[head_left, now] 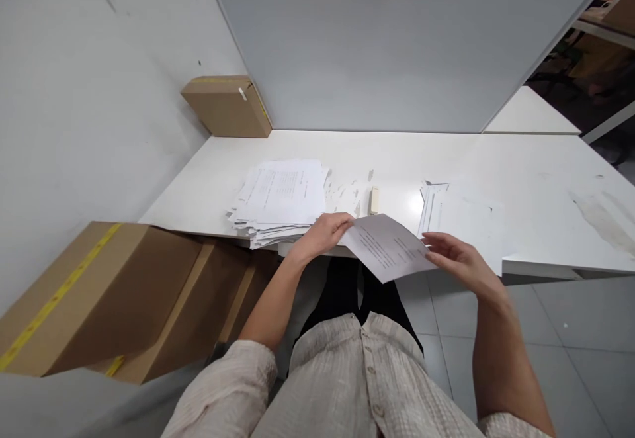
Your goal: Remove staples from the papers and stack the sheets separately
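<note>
A printed sheet of paper [387, 247] is held in the air just past the table's front edge, tilted, with lines of text on it. My left hand [325, 231] pinches its left corner, close to a thick, uneven stack of printed papers [285, 193]. At the sheet's right edge, my right hand [459, 259] has it between thumb and fingers. Behind that hand lies a flatter spread of papers [464, 216], some askew. A small cream-coloured block [374, 200] rests on the table beyond the held sheet; its kind is unclear.
The white table [377, 150] backs onto a grey panel [397, 47]. A cardboard box [231, 107] stands in the far left corner. Larger taped cartons [114, 292] are at the left, below the tabletop. A plastic-like scrap [605, 219] lies at the right.
</note>
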A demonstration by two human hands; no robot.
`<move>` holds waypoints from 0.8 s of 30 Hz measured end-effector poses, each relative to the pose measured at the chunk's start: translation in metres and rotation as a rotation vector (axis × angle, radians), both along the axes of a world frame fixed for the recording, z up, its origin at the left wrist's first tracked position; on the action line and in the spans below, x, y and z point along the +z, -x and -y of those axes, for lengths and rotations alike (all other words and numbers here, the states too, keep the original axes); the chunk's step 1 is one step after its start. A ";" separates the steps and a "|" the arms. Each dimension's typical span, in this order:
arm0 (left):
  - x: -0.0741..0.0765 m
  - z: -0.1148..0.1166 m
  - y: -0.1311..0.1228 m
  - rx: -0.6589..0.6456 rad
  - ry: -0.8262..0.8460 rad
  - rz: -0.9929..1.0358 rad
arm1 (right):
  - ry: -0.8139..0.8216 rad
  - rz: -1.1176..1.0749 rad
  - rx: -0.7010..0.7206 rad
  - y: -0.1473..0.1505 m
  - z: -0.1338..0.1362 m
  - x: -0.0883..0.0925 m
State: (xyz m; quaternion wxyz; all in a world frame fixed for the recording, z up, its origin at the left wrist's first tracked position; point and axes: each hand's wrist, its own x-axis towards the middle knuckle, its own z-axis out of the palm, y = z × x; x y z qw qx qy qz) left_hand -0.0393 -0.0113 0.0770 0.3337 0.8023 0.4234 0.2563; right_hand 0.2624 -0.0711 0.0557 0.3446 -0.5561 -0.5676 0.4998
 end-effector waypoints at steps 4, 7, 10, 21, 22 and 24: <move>-0.004 0.001 -0.005 -0.105 0.082 -0.084 | 0.036 0.128 0.029 0.021 0.018 -0.013; -0.015 -0.001 -0.009 -0.140 0.137 -0.146 | 0.036 0.152 -0.022 0.035 0.031 -0.036; -0.029 -0.006 -0.012 -0.084 0.146 -0.135 | 0.118 0.056 -0.098 0.040 0.042 -0.057; -0.064 -0.024 -0.029 0.253 0.053 -0.004 | 0.389 -0.383 -0.351 0.027 0.042 -0.077; -0.065 -0.024 -0.030 0.250 0.053 0.002 | 0.389 -0.382 -0.364 0.029 0.040 -0.077; -0.067 -0.024 -0.031 0.231 0.057 0.007 | 0.386 -0.377 -0.389 0.031 0.036 -0.074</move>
